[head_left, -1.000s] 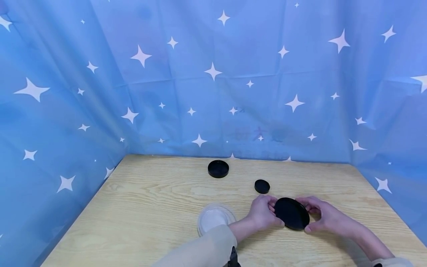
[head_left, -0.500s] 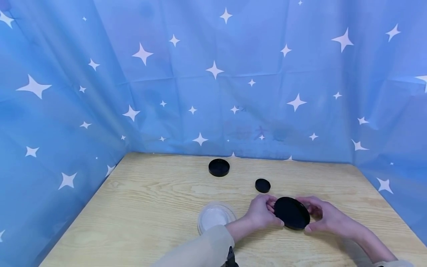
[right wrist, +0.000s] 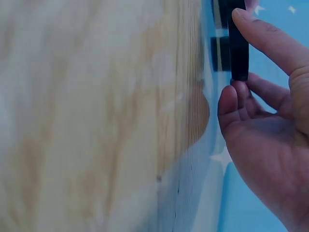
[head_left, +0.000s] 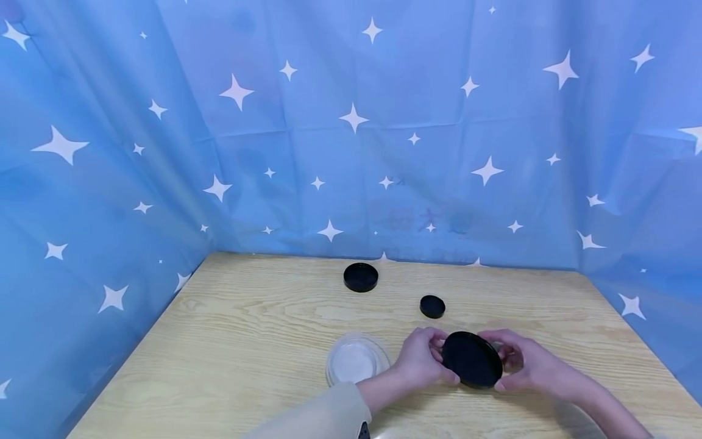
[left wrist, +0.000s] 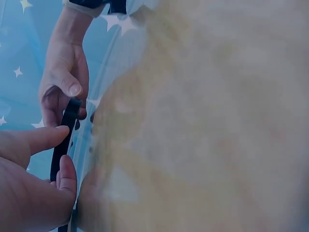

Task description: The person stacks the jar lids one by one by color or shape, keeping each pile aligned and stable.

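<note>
A large, shallow black round lid [head_left: 471, 361] is held between both hands, low over the near right part of the table. My left hand [head_left: 419, 358] grips its left rim with curled fingers and thumb. On the opposite rim, my right hand [head_left: 531, 361] pinches it between thumb and fingers. Seen edge-on in the left wrist view, the black lid [left wrist: 66, 137] is a thin dark band between the two hands. In the right wrist view the thumb rests against the lid [right wrist: 239, 50], with fingers curled below it.
A clear round container [head_left: 356, 361] stands left of the left hand, partly behind the forearm. Beyond the hands sits a small black lid [head_left: 432, 306]. Another black lid [head_left: 361, 277], medium-sized, lies near the table's back edge. A blue star-patterned curtain [head_left: 307, 146] encloses the wooden table [head_left: 236, 341].
Both hands have shifted slightly left and toward the person, carrying the large black lid along. The other lids and the clear container have stayed in place.
</note>
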Demonstrator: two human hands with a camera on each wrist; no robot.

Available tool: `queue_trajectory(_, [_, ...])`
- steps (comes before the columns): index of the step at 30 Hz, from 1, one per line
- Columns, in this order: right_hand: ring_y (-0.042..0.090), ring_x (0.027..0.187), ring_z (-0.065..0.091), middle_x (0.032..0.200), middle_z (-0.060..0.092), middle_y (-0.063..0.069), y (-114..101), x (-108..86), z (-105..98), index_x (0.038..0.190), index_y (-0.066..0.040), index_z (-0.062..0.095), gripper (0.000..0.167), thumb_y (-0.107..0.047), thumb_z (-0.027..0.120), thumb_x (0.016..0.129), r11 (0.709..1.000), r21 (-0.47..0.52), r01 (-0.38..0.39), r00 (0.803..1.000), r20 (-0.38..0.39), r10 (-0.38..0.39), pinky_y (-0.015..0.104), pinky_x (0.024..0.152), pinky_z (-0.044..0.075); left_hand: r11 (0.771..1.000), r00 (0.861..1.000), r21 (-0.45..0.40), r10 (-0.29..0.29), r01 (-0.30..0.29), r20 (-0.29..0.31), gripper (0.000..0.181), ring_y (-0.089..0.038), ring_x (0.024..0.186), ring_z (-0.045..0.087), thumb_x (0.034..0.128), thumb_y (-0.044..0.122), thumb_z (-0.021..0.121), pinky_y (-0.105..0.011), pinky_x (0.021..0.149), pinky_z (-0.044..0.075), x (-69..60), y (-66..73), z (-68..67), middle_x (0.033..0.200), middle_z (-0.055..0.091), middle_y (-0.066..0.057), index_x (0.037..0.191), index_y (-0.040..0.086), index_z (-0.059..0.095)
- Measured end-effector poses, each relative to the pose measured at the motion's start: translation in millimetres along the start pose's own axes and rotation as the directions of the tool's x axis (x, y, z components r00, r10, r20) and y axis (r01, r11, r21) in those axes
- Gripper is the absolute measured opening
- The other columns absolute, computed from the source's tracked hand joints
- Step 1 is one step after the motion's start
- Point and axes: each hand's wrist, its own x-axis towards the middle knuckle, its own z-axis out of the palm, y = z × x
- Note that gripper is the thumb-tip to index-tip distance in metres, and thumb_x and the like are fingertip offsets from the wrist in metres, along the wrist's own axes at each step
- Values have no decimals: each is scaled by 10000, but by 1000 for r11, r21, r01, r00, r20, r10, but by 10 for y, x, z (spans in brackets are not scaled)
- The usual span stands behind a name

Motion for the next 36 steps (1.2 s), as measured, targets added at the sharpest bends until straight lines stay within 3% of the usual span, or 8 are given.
queue_trajectory(7, [183, 893, 586, 1144, 541, 173, -63, 27, 145, 1440, 164, 389, 802, 40, 828, 780, 996, -10, 83, 996, 29, -83, 286, 742, 562, 999, 999, -42, -8, 6, -48, 680, -2, 699, 530, 583, -103, 910, -174, 697, 495, -234, -17, -43, 949, 509, 67, 1196, 55, 661])
queue_trajectory(17, [199, 885, 533, 1258, 503, 147, -166, -15, 293, 1471, 88, 416, 790, 20, 817, 794, 999, -13, 44, 996, 73, -43, 284, 719, 536, 998, 995, -57, -36, 31, -92, 681, 4, 679, 506, 557, -115, 901, -168, 665, 479, -502, -34, -45, 951, 479, 83, 1161, 92, 664])
queue_trajectory(24, [198, 853, 471, 1168, 486, 145, -188, 26, 327, 1469, 104, 416, 794, -8, 822, 796, 999, -43, 10, 995, 104, -6, 306, 621, 453, 1000, 997, -24, 3, -5, -78, 656, 24, 653, 529, 576, -109, 884, -166, 743, 485, -550, -45, -89, 943, 475, 78, 1167, 51, 649])
queue_trajectory(36, [207, 807, 426, 1098, 433, 147, -202, 55, 332, 1466, 121, 408, 816, -50, 841, 796, 999, -45, -10, 994, 109, 14, 301, 567, 392, 995, 997, 101, 1, 6, -71, 616, 59, 668, 530, 610, -67, 887, -199, 900, 447, -539, -15, -92, 971, 471, 99, 1162, 61, 646])
